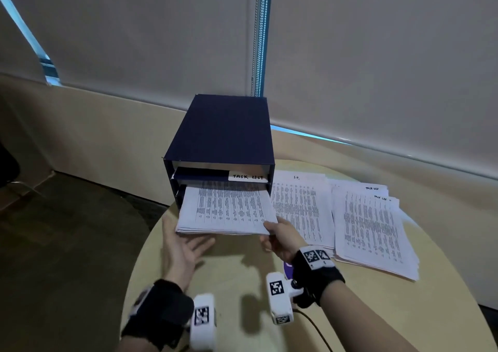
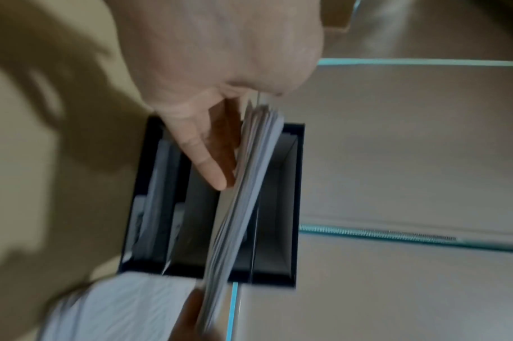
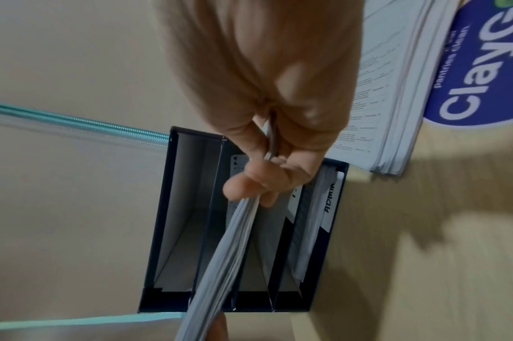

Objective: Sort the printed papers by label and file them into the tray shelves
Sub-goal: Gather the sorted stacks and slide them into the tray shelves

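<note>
Head view: right hand (image 1: 280, 237) pinches paper stack's (image 1: 226, 209) near-right corner.

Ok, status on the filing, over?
Right hand pinching paper stack, left hand open beneath. Stack partway into tray shelves. Nothing blocking.

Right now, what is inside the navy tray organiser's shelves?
In the navy tray organiser, the paper stack, pinched by the right hand, is half inside a middle shelf. The ADMIN shelf holds sheets. The shelves' depths are hidden.
</note>
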